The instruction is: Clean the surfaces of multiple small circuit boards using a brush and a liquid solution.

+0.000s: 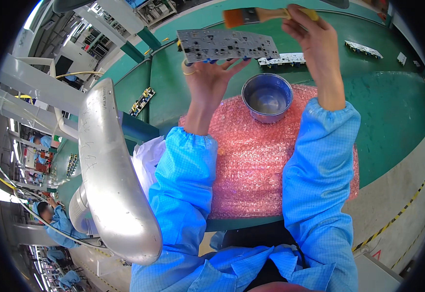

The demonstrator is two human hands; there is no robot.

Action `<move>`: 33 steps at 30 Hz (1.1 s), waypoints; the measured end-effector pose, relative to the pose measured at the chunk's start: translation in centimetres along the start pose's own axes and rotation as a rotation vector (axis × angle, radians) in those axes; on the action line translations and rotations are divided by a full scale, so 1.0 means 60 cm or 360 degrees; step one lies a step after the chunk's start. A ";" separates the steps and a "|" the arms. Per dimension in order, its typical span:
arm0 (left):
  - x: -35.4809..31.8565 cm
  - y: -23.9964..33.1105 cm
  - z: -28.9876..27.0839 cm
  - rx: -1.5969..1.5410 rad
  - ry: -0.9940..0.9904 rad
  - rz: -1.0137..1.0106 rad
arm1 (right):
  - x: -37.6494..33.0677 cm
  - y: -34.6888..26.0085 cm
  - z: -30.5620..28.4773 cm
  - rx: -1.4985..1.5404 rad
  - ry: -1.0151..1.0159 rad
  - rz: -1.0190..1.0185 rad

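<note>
My left hand point(206, 83) supports a grey circuit board point(229, 45) from below, fingers curled round its lower edge. The board is tilted, so its face with solder joints and small dark parts shows. My right hand point(314, 44) is up at the far right and grips a flat paintbrush point(271, 14) by its wooden and yellow handle. Its reddish-brown bristles point left, above the board and apart from it. Between my forearms stands a round metal bowl point(268, 117), holding what looks like a little liquid. Under it lies a pink bubble wrap sheet point(251, 175).
Several more boards lie on the green table point(387, 107): a long white one point(290, 59) behind the bowl, others at far right, and a populated board point(142, 101) at left. A large silver fume duct point(117, 180) rises beside my left arm, near a white bag point(149, 160).
</note>
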State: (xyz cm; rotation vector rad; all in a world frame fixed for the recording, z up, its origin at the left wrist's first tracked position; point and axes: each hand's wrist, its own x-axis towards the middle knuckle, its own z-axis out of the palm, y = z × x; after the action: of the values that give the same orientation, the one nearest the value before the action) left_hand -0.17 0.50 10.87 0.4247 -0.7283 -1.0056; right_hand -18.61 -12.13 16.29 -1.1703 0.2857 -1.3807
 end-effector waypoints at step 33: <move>-0.002 0.019 0.018 -0.0176 -0.0095 0.0014 | 0.017 0.005 -0.064 -0.0417 -0.0089 0.0157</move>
State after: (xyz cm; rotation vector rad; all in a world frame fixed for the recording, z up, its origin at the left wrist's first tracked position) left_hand -0.31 1.18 12.27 0.2966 -0.7237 -1.0484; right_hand -21.06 -14.89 14.79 -1.3886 0.4893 -1.2481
